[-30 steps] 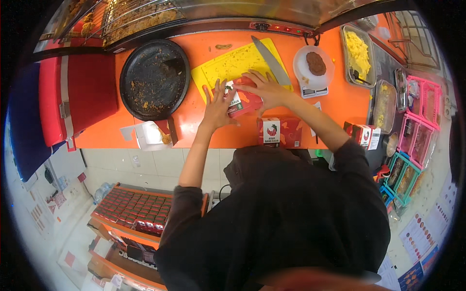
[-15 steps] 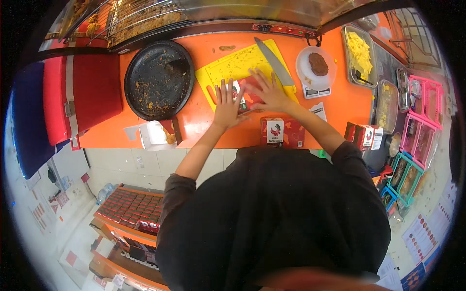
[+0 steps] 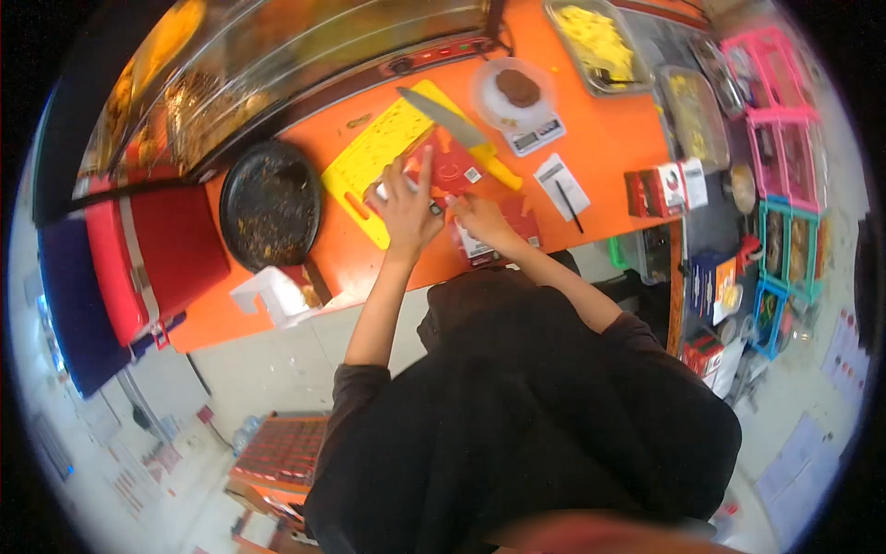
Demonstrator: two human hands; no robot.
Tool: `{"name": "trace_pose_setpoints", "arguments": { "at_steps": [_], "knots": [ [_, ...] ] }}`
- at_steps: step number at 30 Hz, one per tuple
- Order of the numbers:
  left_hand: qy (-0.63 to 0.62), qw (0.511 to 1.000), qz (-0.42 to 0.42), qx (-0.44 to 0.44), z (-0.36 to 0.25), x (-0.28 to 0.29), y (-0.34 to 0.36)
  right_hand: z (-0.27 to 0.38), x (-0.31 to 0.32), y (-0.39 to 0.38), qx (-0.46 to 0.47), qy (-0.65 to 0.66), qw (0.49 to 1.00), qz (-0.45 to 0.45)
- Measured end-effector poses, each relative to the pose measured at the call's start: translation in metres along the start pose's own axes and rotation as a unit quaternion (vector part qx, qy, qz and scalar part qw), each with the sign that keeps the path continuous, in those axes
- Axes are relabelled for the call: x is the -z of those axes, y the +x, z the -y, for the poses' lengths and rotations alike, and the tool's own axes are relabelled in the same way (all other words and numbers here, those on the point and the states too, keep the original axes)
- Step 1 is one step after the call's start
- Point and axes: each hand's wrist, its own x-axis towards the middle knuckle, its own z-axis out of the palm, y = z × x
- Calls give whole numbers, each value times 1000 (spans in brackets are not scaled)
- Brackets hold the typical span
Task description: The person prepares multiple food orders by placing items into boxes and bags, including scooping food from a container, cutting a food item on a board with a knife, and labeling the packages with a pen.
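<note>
Head view: left hand [image 3: 406, 205] and right hand [image 3: 480, 217] are both gripping a red carton [image 3: 452, 171], lying on the yellow cutting board [image 3: 369, 157], knife [image 3: 441, 118] just beyond.

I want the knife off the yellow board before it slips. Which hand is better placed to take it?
Probably the left hand: its raised fingers reach closest to the knife, while the right hand sits lower on the red package.

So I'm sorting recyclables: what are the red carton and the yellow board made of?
The red carton, under the left hand, looks like printed cardboard: flat, creased panels. The yellow board looks like matte plastic, thin and uniformly coloured; not certain.
</note>
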Motion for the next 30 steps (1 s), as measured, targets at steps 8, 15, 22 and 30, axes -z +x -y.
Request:
{"name": "trace_pose_setpoints", "arguments": {
  "at_steps": [8,15,22,30],
  "knots": [
    [-174,969,156,-86,-99,33,-2,-39,106,-82,40,185,982,7],
    [-104,950,247,-157,-108,-25,-61,-28,311,-226,-98,170,973,-123],
    [-147,971,167,-84,-199,-43,5,-183,649,-450,-117,-48,804,-581],
    [45,963,267,-5,-178,-228,20,-258,718,-398,-231,228,839,-436]
  ]
}}
